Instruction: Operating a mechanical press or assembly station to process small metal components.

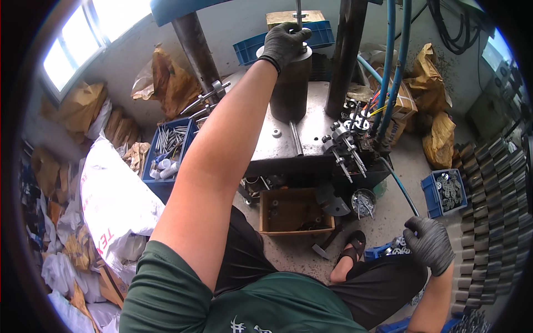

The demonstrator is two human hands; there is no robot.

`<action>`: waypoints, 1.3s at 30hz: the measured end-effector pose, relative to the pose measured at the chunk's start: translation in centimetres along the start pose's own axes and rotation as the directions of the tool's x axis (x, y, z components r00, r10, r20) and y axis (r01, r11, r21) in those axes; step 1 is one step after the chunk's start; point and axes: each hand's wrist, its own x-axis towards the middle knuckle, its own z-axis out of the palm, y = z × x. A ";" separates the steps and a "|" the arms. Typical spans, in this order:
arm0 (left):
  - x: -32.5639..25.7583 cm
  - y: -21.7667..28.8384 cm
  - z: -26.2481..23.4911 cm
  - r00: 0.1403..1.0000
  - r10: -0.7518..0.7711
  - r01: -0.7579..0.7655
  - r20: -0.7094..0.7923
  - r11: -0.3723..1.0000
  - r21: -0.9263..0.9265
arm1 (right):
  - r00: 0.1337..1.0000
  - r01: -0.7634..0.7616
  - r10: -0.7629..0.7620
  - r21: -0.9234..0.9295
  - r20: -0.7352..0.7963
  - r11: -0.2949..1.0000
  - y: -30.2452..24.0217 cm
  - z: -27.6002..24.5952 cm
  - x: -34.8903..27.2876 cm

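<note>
My left hand, in a dark grey glove, reaches to the top of a thick dark steel cylinder on the press. Its fingers are bent around a small part beside a thin upright metal rod; the part is mostly hidden. A flat pale disc lies under the hand on the cylinder. My right hand, also gloved, is low on the right, its fingers curled at the end of a thin blue-green lever. On the metal press table lies a small metal ring.
Shafts with round hubs crowd the table's right edge. Blue hoses hang beside the right post. A blue crate of rods stands left, a crate of discs right. A wooden box sits below; stacked metal parts line the right.
</note>
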 end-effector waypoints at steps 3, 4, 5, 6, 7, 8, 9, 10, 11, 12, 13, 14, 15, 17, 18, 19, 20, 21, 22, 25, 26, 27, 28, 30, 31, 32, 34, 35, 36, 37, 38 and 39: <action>-0.4 0.5 -0.1 1.000 -0.010 0.010 0.008 1.000 0.006 | 0.992 0.028 -0.017 0.086 -0.123 0.996 0.7 -0.4 0.5; -0.4 0.5 -0.1 1.000 -0.006 0.006 0.006 1.000 0.017 | 0.982 0.064 -0.043 0.109 -0.184 0.992 1.3 -0.4 0.6; -0.3 0.6 0.1 1.000 -0.004 0.004 0.007 1.000 0.014 | 0.978 0.052 -0.022 0.143 -0.205 0.988 1.7 -0.4 0.6; -0.2 0.5 0.1 1.000 -0.005 0.005 0.003 1.000 0.013 | 0.978 0.053 -0.023 0.144 -0.206 0.988 1.5 -0.5 0.6; 0.0 0.3 0.2 1.000 -0.006 0.006 -0.001 1.000 0.012 | 0.980 0.029 0.006 0.177 -0.198 0.984 1.3 -0.6 0.6; 0.1 0.0 0.2 1.000 -0.006 0.006 -0.001 1.000 0.013 | 0.981 0.005 0.035 0.208 -0.189 0.978 1.1 -0.7 0.6; 0.3 -0.2 0.3 1.000 -0.012 0.012 -0.001 1.000 -0.010 | 0.981 0.005 0.035 0.208 -0.189 0.978 1.2 -0.7 0.5; 0.4 -0.5 0.4 1.000 -0.019 0.019 -0.001 0.999 -0.034 | 0.996 0.023 -0.014 0.104 -0.089 0.994 1.5 -0.8 0.5; 0.6 -0.8 0.5 1.000 -0.020 0.019 -0.002 0.999 -0.034 | 0.999 0.052 -0.052 0.001 0.017 0.999 1.6 -0.8 0.5; 1.0 -1.2 0.6 1.000 -0.001 0.001 -0.006 0.999 -0.047 | 0.999 0.052 -0.052 0.000 0.016 0.999 1.7 -0.8 0.6; 1.2 -1.6 0.7 1.000 0.016 -0.017 -0.012 0.998 -0.060 | 0.998 0.046 -0.044 0.050 -0.033 0.998 1.8 -0.7 0.6; 1.5 -2.0 0.7 1.000 0.017 -0.017 -0.013 0.998 -0.060 | 0.996 0.043 -0.035 0.100 -0.082 0.994 1.8 -0.7 0.7; 1.4 -1.9 0.8 1.000 -0.006 0.007 0.009 0.998 -0.069 | 0.996 0.040 -0.032 0.101 -0.080 0.994 1.6 -0.8 0.7; 1.1 -1.7 0.9 0.999 -0.031 0.034 0.032 0.996 -0.077 | 0.986 -0.045 0.081 0.237 -0.144 0.970 1.1 -1.0 0.8; 1.0 -1.5 0.9 1.000 -0.014 0.015 0.014 0.998 -0.061 | 0.986 -0.045 0.081 0.236 -0.144 0.971 1.3 -1.0 0.8; 0.9 -1.3 0.9 1.000 0.003 -0.004 -0.004 0.999 -0.044 | 0.998 -0.005 0.012 0.125 -0.059 0.992 1.7 -0.9 0.8; 0.7 -1.1 0.9 1.000 0.003 -0.003 -0.004 0.999 -0.045 | 0.998 0.046 -0.047 0.017 0.033 0.999 2.0 -0.9 0.8; 0.8 -1.1 0.7 1.000 0.019 -0.019 -0.013 0.999 -0.038 | 0.998 0.049 -0.049 0.016 0.033 0.999 2.0 -0.9 0.8; 0.8 -1.2 0.6 0.999 0.035 -0.036 -0.022 0.999 -0.031 | 0.997 0.045 -0.044 -0.011 0.066 0.999 1.9 -0.9 0.9; 0.5 -0.8 0.5 0.999 -0.035 0.036 0.018 0.996 -0.080 | 0.999 0.032 -0.031 0.093 -0.016 0.995 2.3 -0.6 0.8; 0.4 -0.5 0.6 0.999 -0.036 0.037 0.019 0.996 -0.082 | 0.991 0.038 -0.009 0.224 -0.130 0.974 2.4 -0.4 0.7; 0.3 -0.3 0.6 1.000 -0.030 0.031 0.006 0.998 -0.062 | 0.988 0.018 0.025 0.274 -0.154 0.962 2.3 -0.2 0.7; 0.2 -0.1 0.5 1.000 -0.025 0.024 -0.006 0.999 -0.042 | 0.988 0.019 0.024 0.274 -0.152 0.961 2.3 -0.3 0.7; 0.1 0.2 0.5 1.000 -0.028 0.028 -0.006 0.999 -0.045 | 0.997 0.067 -0.063 0.092 -0.047 0.994 2.2 -0.6 0.5; 0.0 0.2 0.6 1.000 -0.029 0.029 -0.005 0.998 -0.049 | 0.997 0.066 -0.062 0.092 -0.047 0.994 2.4 -0.6 0.6; 0.0 0.2 0.5 1.000 -0.030 0.029 -0.005 0.998 -0.050 | 0.997 0.080 -0.081 0.053 0.013 0.995 2.7 -0.6 0.7; 0.3 -0.5 0.5 1.000 -0.015 0.015 -0.016 1.000 -0.023 | 0.992 0.099 -0.100 0.013 0.073 0.995 2.6 -0.8 1.0; 0.5 -0.8 0.5 1.000 -0.016 0.015 -0.017 1.000 -0.024 | 0.996 0.091 -0.090 0.063 -0.028 0.994 2.4 -1.0 1.1; 0.6 -0.9 0.6 1.000 0.000 0.000 -0.015 1.000 -0.023 | 0.989 0.088 -0.073 0.116 -0.126 0.989 2.2 -1.1 1.2; 0.6 -1.1 0.6 1.000 0.015 -0.016 -0.013 1.000 -0.021 | 0.981 0.094 -0.064 0.162 -0.183 0.982 2.2 -1.3 1.4; 0.7 -1.3 0.5 1.000 0.013 -0.013 -0.014 1.000 -0.019 | 0.981 0.096 -0.067 0.163 -0.180 0.982 2.0 -1.6 1.8; 0.8 -1.2 0.8 1.000 -0.006 0.006 0.004 0.999 -0.032 | 0.959 0.081 -0.024 0.191 -0.284 0.978 1.9 -2.0 2.1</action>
